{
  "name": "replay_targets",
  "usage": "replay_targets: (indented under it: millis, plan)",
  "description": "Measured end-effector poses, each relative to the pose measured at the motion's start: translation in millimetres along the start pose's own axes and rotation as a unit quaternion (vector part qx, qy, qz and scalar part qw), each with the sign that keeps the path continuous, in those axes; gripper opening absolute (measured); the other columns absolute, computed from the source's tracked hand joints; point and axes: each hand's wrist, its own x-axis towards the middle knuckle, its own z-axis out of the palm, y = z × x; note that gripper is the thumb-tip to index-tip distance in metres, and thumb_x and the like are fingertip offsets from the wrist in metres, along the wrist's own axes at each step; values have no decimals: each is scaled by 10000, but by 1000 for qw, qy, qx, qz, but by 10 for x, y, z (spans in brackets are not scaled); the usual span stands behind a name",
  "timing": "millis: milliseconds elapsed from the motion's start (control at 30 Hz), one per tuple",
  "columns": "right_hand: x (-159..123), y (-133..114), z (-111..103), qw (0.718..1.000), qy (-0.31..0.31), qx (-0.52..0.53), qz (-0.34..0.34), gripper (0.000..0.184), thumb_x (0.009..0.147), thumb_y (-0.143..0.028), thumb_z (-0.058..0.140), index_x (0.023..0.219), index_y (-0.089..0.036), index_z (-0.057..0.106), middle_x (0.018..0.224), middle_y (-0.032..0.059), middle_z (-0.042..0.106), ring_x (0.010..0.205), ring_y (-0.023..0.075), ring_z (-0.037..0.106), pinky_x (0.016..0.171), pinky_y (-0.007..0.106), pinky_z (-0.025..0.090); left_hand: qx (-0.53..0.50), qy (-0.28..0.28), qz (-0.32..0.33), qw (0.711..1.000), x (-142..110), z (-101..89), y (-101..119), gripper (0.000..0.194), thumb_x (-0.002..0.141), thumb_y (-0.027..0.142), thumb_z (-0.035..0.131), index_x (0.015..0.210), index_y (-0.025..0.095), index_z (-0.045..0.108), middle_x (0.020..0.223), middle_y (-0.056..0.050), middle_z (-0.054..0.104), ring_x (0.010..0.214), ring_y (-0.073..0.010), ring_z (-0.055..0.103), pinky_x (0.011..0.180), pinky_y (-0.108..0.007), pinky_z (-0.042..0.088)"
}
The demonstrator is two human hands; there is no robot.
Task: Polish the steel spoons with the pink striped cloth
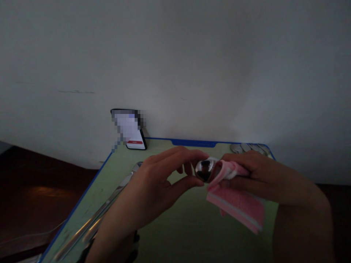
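Rounded, mirror-bright silver metal piece (204,170), probably a spoon's bowl; held above the pale green, blue-edged tabletop (175,233). Left hand (160,179): thumb and fingertips pinching its edges. Right hand (259,170): closed on a soft pink cloth with pale stripe (238,204), bunched against the metal. Handling, judged: stiff, light, slippery, hardly fragile; best held by rim or through cloth.

phone (134,137) far left on table (175,226), before wall (192,73); cutlery (245,147) far right; utensils (74,238) left; cloth (238,204) above table, before cutlery
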Motion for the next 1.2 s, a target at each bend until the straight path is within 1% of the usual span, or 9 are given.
replay_targets:
  millis: [333,567,800,867,933,1000,1100,1133,1200]
  plan:
    - [-16,-7,-30,1000,11,-25,4,268,818,-439,549,882,-191,628,695,-14,601,581,104,513,530,214,366,-8,7,3,1000,-1,30,-9,331,790,169,673,1102,242,589,842,14,642,736,-118,599,690,-221,478]
    - [-149,-20,-79,999,4,-38,18,282,809,-432,554,918,-188,642,795,16,651,666,137,565,576,234,404,-19,77,21,997,-83,-88,38,129,839,132,596,942,210,596,842,5,636,785,-125,600,685,-221,474]
    - [-317,-23,-59,998,2,-62,31,309,847,-456,493,907,-184,628,787,20,653,676,144,577,582,237,409,-41,27,67,997,-156,-253,31,19,837,177,607,827,181,592,900,-23,605,806,-122,585,717,-231,481]
    - [-316,-40,5,995,29,-92,40,303,862,-443,476,909,-179,618,808,32,655,698,146,578,606,241,406,-68,8,35,997,-153,-233,11,31,859,207,577,856,175,578,920,-32,585,802,-122,587,713,-237,501]
    - [-281,-70,106,987,81,-129,59,307,874,-437,458,914,-171,607,839,52,657,732,153,580,644,251,399,-120,-2,-25,992,-137,-154,-9,112,921,253,466,954,173,537,848,-25,582,723,-117,597,614,-223,518]
    - [-225,-122,235,973,139,-166,83,322,879,-450,448,905,-164,592,849,69,658,761,167,581,671,265,385,-142,35,-74,987,-103,-22,-21,193,951,306,383,1025,173,502,842,-29,583,736,-138,612,595,-244,527]
    - [-136,-232,425,955,208,-189,91,285,909,-416,402,890,-178,558,833,51,655,746,166,582,648,269,352,-119,105,-64,985,-20,212,-29,224,933,274,434,1125,175,493,1049,-80,599,955,-183,602,870,-362,486]
    - [-115,-268,471,947,235,-196,96,277,908,-417,407,863,-184,548,816,42,653,731,165,577,635,271,340,-130,154,-52,978,9,280,-34,232,931,245,428,1144,176,491,1113,-95,589,1008,-194,591,916,-385,461]
    - [-93,-320,522,949,240,-185,91,279,903,-431,413,836,-192,539,805,34,651,719,162,572,622,271,331,-189,200,-28,961,59,372,-50,272,918,186,430,1182,189,493,1197,-101,568,1109,-214,553,979,-409,420]
